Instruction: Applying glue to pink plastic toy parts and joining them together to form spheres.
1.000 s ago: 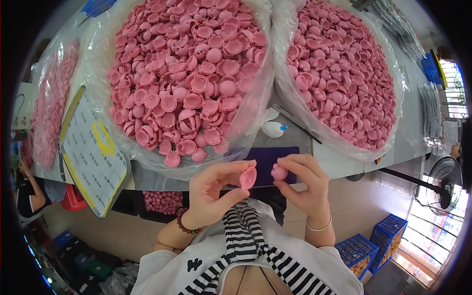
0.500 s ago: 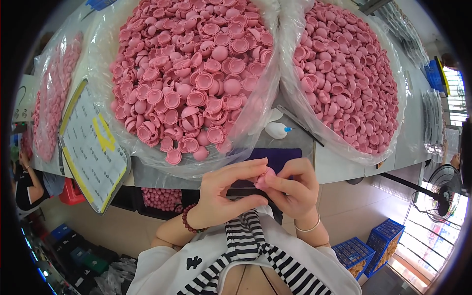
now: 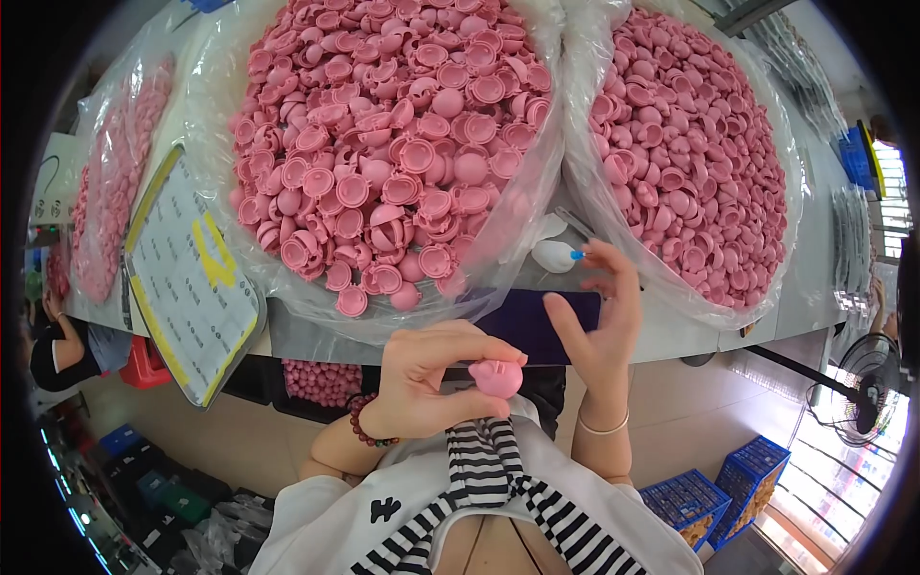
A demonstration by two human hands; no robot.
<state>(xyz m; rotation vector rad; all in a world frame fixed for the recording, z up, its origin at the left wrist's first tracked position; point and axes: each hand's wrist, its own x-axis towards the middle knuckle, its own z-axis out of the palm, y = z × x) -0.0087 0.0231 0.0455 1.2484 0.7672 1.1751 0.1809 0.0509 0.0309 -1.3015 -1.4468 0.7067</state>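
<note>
We pinch a pink ball-shaped part [image 3: 495, 377] between the fingers of our left hand [image 3: 431, 379], near our chest. Our right hand [image 3: 599, 321] hangs spread and empty just beside it. A loose pinch could drop the part off the table edge [image 3: 671, 340].

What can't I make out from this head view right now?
- Pink piece: the left hand grips it, its fingers covering the near side.
- White bottle: the right hand and bag edge partly cover it.
- Dark pad: both hands overlap it.
- Right bag: top cropped.
</note>
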